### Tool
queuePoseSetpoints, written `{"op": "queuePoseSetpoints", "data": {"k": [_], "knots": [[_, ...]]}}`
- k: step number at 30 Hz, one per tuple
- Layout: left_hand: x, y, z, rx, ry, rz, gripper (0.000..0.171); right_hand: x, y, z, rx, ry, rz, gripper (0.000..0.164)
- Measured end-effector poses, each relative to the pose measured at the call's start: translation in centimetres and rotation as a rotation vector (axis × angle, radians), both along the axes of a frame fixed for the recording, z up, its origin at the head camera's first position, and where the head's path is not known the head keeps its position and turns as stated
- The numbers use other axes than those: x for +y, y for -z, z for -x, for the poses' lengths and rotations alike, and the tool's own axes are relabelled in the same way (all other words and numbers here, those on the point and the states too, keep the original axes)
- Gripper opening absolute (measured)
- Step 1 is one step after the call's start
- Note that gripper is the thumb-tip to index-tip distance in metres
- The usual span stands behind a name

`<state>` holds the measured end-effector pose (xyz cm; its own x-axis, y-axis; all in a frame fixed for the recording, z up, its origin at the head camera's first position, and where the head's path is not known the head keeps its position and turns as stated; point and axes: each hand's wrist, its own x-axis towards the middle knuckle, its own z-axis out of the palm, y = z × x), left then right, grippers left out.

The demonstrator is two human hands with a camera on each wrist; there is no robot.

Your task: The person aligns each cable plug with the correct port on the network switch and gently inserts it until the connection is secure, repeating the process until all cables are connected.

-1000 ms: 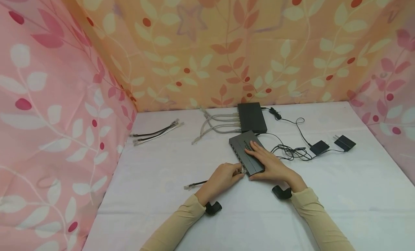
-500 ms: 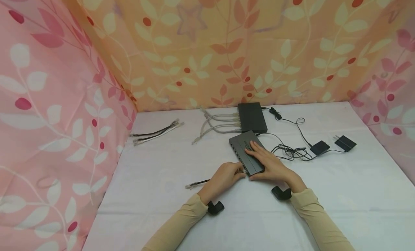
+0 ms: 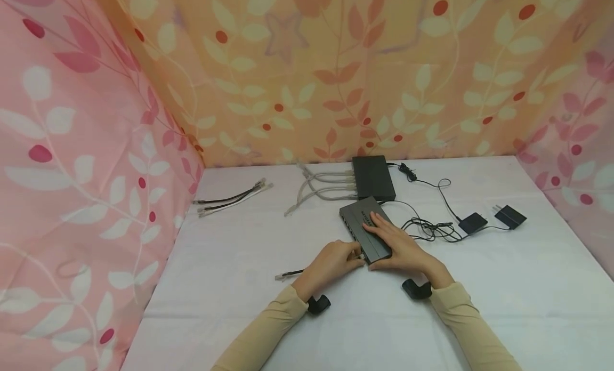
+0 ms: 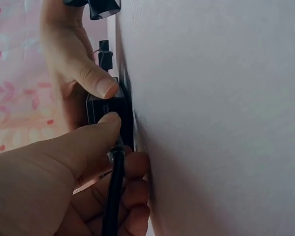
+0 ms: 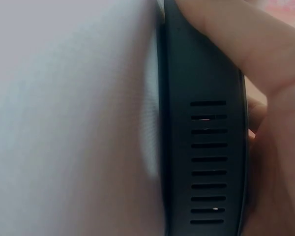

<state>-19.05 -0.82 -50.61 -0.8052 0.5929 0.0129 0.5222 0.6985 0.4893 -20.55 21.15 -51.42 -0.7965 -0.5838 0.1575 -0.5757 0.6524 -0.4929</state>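
On the white cloth lies a grey network switch (image 3: 366, 230), set at a slant. My right hand (image 3: 405, 251) holds it, fingers spread over its top and thumb along the near end; its vented side (image 5: 208, 162) fills much of the right wrist view. My left hand (image 3: 333, 264) pinches a short black Ethernet cable (image 4: 114, 191) close to its clear plug, at the near end of the port side. Fingers hide how far the plug sits in the port. The cable's other end (image 3: 287, 275) sticks out left behind the left hand.
Behind stands a second black switch (image 3: 374, 178) with several grey cables (image 3: 326, 185) plugged in. Several loose short cables (image 3: 232, 198) lie at the back left. Two black power adapters (image 3: 473, 223) and tangled cords (image 3: 431, 230) lie to the right. Floral curtains (image 3: 288, 94) enclose the table.
My left hand has shifted slightly right, towards the switch, with the cable. The right hand keeps its hold, and the head view has tilted a little.
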Motion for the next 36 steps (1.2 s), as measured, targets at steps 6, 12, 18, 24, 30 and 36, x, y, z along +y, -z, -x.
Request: {"op": "queuePoseSetpoints", "data": {"k": [6, 12, 18, 24, 30, 36], "knots": [[-1.2, -0.3, 0.1, 0.031, -0.017, 0.036, 0.023, 0.0, 0.1, -0.1, 0.009, 0.0, 0.006, 0.099], [-3.3, -0.7, 1.4, 0.054, -0.036, 0.033, 0.026, 0.1, 0.3, 0.1, 0.017, -0.002, 0.007, 0.099], [-6.0, -1.5, 3.0, 0.059, -0.108, -0.027, 0.02, 0.1, 0.7, 0.2, 0.012, 0.002, 0.008, 0.1], [-9.2, -1.6, 4.8, 0.059, -0.239, -0.105, 0.018, 0.2, 0.9, 0.2, 0.019, -0.002, 0.005, 0.101], [-12.8, -1.6, 6.6, 0.114, -0.349, -0.178, 0.017, 0.2, 0.9, 0.1, 0.017, -0.002, 0.01, 0.101], [-16.3, -1.2, 8.8, 0.169, -0.442, -0.141, 0.013, 0.1, 0.8, 0.1, 0.006, 0.002, 0.012, 0.101]]}}
